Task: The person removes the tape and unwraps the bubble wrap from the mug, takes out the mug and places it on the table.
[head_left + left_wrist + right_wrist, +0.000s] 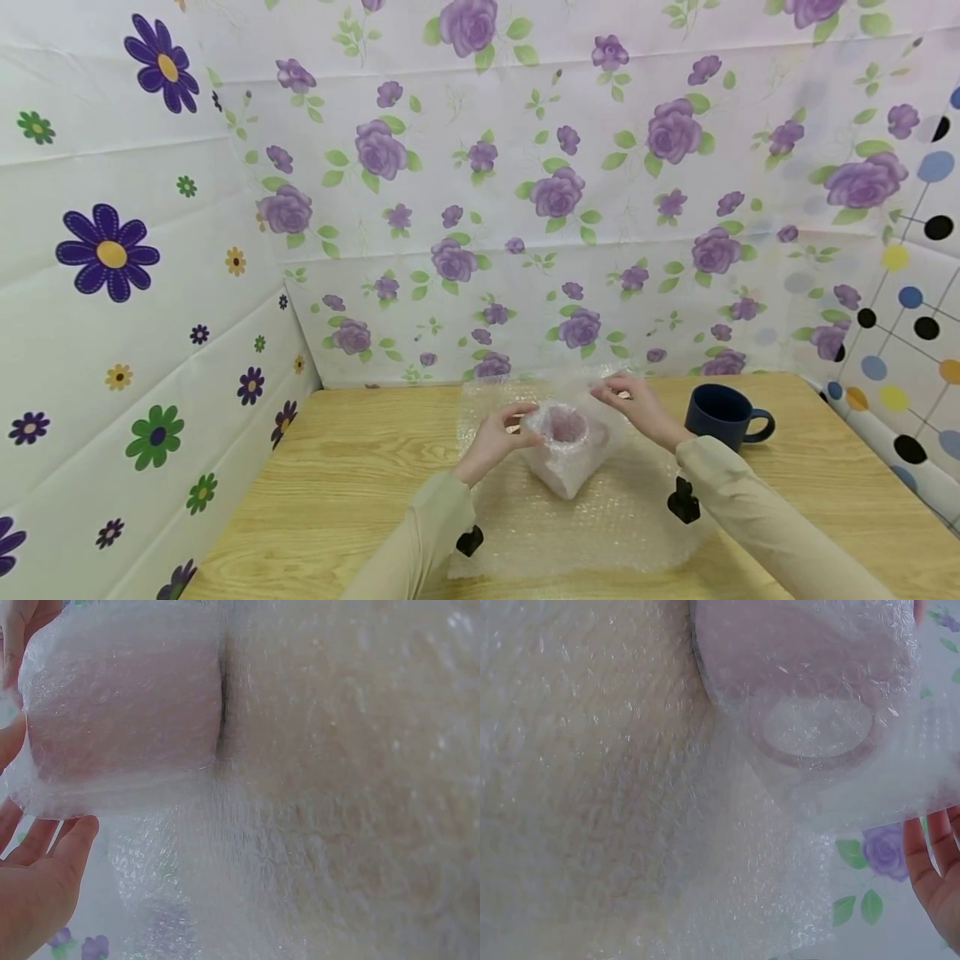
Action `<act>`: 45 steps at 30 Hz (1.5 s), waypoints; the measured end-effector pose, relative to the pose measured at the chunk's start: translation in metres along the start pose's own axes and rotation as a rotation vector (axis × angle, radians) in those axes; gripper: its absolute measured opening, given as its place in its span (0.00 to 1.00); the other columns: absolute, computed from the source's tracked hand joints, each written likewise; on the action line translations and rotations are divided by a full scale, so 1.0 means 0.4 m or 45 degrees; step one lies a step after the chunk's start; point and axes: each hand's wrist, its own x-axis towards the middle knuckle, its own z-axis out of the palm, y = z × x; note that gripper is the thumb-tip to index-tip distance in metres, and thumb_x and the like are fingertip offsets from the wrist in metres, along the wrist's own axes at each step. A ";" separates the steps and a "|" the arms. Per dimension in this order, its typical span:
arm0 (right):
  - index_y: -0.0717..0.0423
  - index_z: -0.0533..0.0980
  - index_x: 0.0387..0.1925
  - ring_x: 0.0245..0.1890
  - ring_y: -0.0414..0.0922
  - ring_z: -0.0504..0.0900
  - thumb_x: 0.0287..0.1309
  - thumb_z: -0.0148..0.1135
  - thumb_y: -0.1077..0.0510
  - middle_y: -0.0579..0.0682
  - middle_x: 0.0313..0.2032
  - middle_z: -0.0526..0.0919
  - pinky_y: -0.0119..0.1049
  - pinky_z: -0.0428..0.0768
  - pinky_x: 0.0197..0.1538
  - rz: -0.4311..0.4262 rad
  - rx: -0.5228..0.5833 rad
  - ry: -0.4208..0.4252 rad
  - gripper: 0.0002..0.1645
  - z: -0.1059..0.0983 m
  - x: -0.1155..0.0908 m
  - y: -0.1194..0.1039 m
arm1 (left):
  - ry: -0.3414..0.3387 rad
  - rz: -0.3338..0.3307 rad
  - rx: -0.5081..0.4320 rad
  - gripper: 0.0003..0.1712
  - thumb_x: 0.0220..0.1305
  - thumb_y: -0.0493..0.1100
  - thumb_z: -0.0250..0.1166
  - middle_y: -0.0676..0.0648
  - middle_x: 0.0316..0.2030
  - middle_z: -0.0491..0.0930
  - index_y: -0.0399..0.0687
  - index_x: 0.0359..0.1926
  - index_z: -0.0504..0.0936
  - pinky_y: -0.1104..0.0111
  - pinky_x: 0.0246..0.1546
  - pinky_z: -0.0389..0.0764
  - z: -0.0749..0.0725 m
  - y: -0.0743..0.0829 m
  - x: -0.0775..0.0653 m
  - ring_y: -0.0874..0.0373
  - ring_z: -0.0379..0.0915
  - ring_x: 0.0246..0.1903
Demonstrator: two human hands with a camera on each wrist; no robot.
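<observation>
Pink shows through clear bubble wrap point(570, 546) at the centre of the work area: the material encloses a pink mug point(566, 427), which stands upright on the spread sheet with its opening facing up. From where I stand, the folded layers narrow to a point at the mug's near side, and the remainder of the sheet lies flat around it on a wood-grain table point(352, 475). The mug's handle point(802, 761) projects toward the person's right and is visible beneath the film.

The hands are apart, one at each side of the mug. The left hand point(495, 437) is curved around the wrapped left side near the rim, thumb and fingers bearing on the wrap. The right hand point(637, 406) is raised beyond the mug's right side, with fingertips bent in on the lifted part of the wrap. It appears to pinch the film there, although the thumb's contact point is not clear in either view.

Both arms are in light beige sleeves point(442, 517). One black device point(684, 502) is located beneath the right wrist and a second beneath the left. A dark blue mug point(705, 417) stands upright beside the right forearm, handle pointing right. Behind the table hangs a white cloth with purple roses point(557, 193); daisies point(111, 253) mark the left-hand panel and coloured dots the right-hand one.
</observation>
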 end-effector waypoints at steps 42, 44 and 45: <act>0.75 0.65 0.53 0.52 0.66 0.61 0.49 0.67 0.61 0.72 0.51 0.62 0.57 0.64 0.50 0.235 -0.420 0.121 0.34 -0.012 -0.038 0.091 | -0.016 0.035 0.048 0.27 0.49 0.35 0.69 0.43 0.53 0.70 0.39 0.53 0.75 0.62 0.43 0.74 -0.003 0.052 -0.020 0.45 0.66 0.50; 0.76 0.65 0.53 0.52 0.66 0.60 0.48 0.67 0.61 0.72 0.51 0.62 0.57 0.64 0.50 0.242 -0.438 0.115 0.34 -0.010 -0.040 0.095 | -0.016 0.042 0.062 0.27 0.49 0.37 0.70 0.45 0.53 0.70 0.42 0.53 0.76 0.64 0.42 0.74 -0.003 0.038 -0.014 0.46 0.66 0.50; 0.76 0.65 0.53 0.52 0.66 0.61 0.48 0.67 0.61 0.72 0.51 0.62 0.57 0.64 0.50 0.247 -0.446 0.111 0.34 -0.010 -0.040 0.098 | -0.013 0.039 0.071 0.27 0.49 0.38 0.70 0.47 0.53 0.70 0.43 0.53 0.76 0.65 0.42 0.74 -0.003 0.028 -0.009 0.48 0.66 0.50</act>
